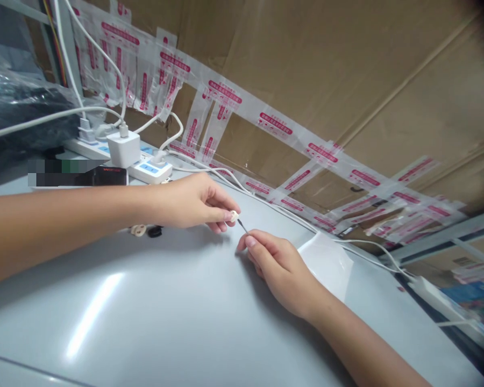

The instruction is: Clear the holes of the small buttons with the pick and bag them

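Between the thumb and fingers of my left hand [197, 201] is a small cream-white piece [234, 216], rounded and partly covered by the fingertips. My right hand [280, 263] pinches a thin dark metal tool [243, 226]; its handle is hidden in the fingers. The tool's far end meets the cream piece or lies right at it; its tip is too small to make out. Below my left wrist, small cream pieces [137, 230] and a small black piece [155, 231] lie on the grey table [177, 317].
A white power strip [150, 170] with a white charger [123, 149] and cables stands at the back left, near a dark box [109, 176]. White paper [328, 263] lies beyond my right hand. Behind the table rises a taped cardboard wall [347, 80]; a cable [294, 216] runs along its foot.
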